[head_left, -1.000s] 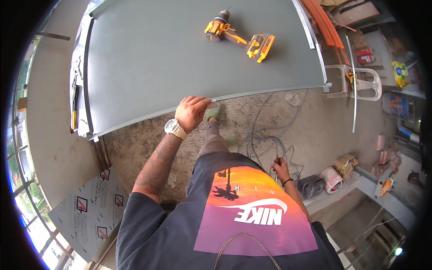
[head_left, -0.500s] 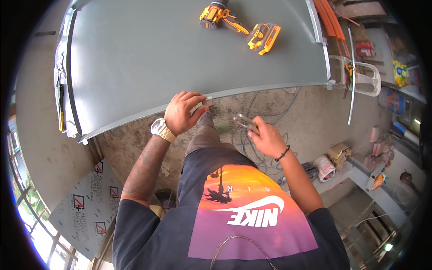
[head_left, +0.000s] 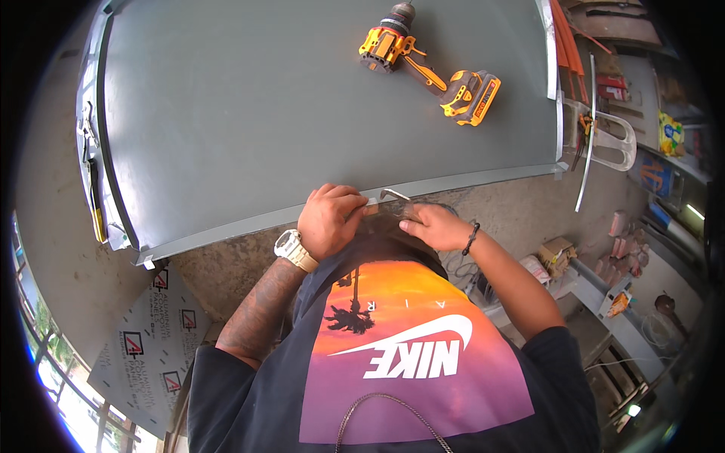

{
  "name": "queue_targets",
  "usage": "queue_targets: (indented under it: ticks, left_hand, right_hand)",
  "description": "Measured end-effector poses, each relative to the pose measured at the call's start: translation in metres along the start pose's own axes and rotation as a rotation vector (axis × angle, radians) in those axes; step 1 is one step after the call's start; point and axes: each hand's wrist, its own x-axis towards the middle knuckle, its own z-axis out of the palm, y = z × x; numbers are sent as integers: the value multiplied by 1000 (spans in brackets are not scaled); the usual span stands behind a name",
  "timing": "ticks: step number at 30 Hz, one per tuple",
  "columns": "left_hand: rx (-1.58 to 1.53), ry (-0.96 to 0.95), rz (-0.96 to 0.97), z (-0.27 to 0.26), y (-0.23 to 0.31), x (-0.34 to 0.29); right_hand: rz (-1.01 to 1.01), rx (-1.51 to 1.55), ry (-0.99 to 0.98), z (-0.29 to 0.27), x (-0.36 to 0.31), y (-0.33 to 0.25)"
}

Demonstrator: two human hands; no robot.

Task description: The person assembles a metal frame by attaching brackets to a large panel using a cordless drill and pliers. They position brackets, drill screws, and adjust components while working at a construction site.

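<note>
A grey sheet panel [head_left: 287, 113] lies before me, with a light metal strip [head_left: 468, 180] along its near edge. My left hand [head_left: 330, 219] is closed at that edge, its fingers and thumb holding a small flat piece [head_left: 371, 205] against the strip. Most of this piece is hidden by the fingers. Just right of it, my right hand [head_left: 438, 226] grips a metal clamp [head_left: 396, 195] whose curved jaw reaches up to the strip. Whether the jaw touches the strip I cannot tell.
A yellow and black cordless drill [head_left: 430, 64] lies on the panel. Locking pliers [head_left: 87, 124] and a yellow-black tool [head_left: 96, 200] sit at its left edge. To the right are orange tubes [head_left: 568, 45] and a white plastic chair [head_left: 615, 143]. Printed panel sheets [head_left: 151, 347] lean lower left.
My right hand has brought the clamp left to the panel's edge, beside my left hand. The left hand still holds the piece there. The view has shifted, and the panel's edge sits lower.
</note>
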Motion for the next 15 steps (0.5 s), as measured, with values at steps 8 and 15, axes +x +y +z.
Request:
queue_targets:
  ticks: [8,15]
  left_hand:
    - [13,-22,-11,-3,-1,3]
    - [5,-9,-9,-3,-2,4]
  right_hand:
    - [30,25,-249,-21,24,9]
    - [62,20,-301,-22,33,16]
